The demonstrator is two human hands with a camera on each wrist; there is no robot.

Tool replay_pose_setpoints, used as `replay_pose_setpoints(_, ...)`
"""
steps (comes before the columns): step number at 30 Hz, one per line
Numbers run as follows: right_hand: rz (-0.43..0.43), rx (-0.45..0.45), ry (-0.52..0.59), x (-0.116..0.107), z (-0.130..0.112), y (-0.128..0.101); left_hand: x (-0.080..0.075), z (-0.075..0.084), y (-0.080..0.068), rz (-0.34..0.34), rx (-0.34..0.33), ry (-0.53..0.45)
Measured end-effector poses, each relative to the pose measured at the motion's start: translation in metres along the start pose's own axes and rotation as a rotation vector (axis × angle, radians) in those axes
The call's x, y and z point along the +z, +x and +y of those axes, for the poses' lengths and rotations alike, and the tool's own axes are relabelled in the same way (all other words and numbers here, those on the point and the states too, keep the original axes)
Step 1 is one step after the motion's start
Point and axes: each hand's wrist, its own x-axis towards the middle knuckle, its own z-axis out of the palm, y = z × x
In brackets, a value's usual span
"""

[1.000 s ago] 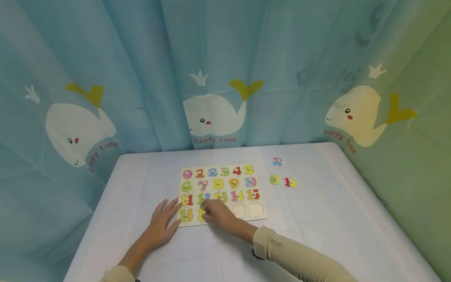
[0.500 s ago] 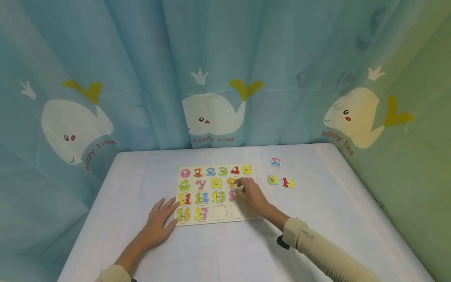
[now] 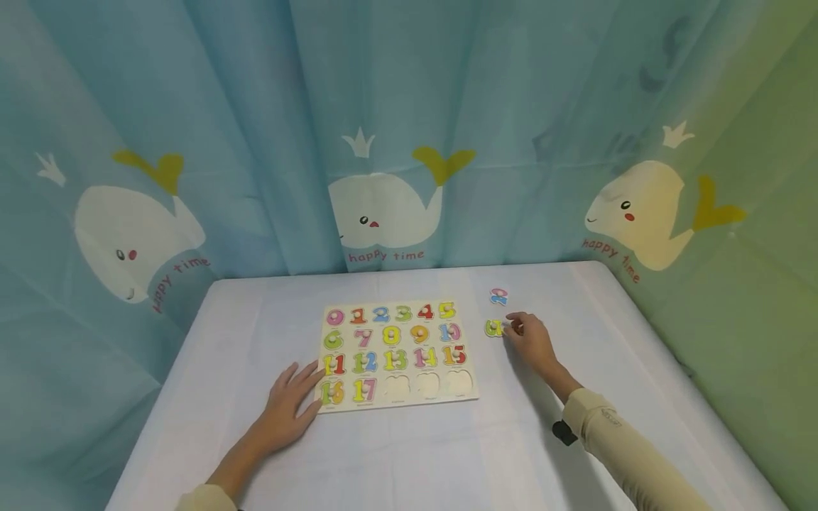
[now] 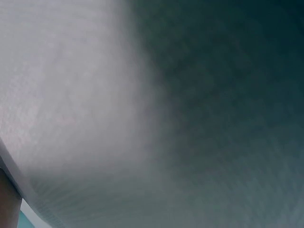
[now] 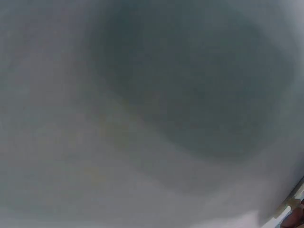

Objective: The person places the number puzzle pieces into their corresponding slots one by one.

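A wooden number puzzle board (image 3: 412, 399) lies on the table with number pieces filling its upper rows. In the bottom row sit the 16 (image 3: 332, 392) and 17 (image 3: 365, 389), beside three bare recesses. My left hand (image 3: 285, 408) lies with spread fingers at the board's left edge. Right of the board, my right hand (image 3: 533, 344) pinches a red and yellow number puzzle piece (image 5: 302, 202), mostly hidden behind the fingers in the head view. Just left of those fingertips lies a yellow-green number piece (image 3: 493, 328). A pink and blue number piece (image 3: 498, 297) lies farther back.
The white-covered table (image 3: 409, 461) ends at a blue curtain (image 3: 255, 177) printed with whales, which runs behind it and along the sides. Cloth and shadow fill most of both wrist views.
My right hand has moved right from the 17 across the board to the loose pieces, now covering the red and yellow one. My left hand stays at the board's edge.
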Motion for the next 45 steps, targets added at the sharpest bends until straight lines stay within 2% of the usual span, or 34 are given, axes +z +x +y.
replay_pose_setpoints(5,-0.023,-0.081,-0.049,-0.002,-0.005,0.007,0.003,-0.001,-0.001,0.005,0.003,-0.016)
replay_pose_setpoints(9,0.024,-0.005,-0.175,-0.004,-0.005,0.005,0.005,-0.001,-0.001,-0.017,-0.017,-0.009)
replay_pose_setpoints(11,0.03,0.043,-0.198,-0.004,0.0,0.001,0.004,-0.001,-0.001,-0.015,-0.021,-0.005)
replay_pose_setpoints(13,0.025,0.078,-0.172,-0.004,0.005,-0.003,0.002,0.0,-0.001,-0.007,-0.017,-0.003)
replay_pose_setpoints(19,-0.013,0.082,-0.032,-0.009,0.007,-0.004,-0.002,0.002,0.002,-0.03,-0.026,0.001)
replay_pose_setpoints(23,-0.083,0.002,0.016,0.0,-0.013,-0.01,-0.002,0.001,0.001,-0.038,-0.034,0.002)
replay_pose_setpoints(30,-0.249,-0.226,0.104,0.035,-0.07,-0.039,0.001,-0.003,0.001,-0.04,-0.031,0.011)
replay_pose_setpoints(36,-0.36,-0.364,0.112,0.062,-0.101,-0.059,0.003,-0.003,0.001,-0.014,-0.005,0.007)
replay_pose_setpoints(45,-0.378,-0.365,0.114,0.094,-0.139,-0.065,0.0,-0.002,0.001,-0.026,-0.015,0.0)
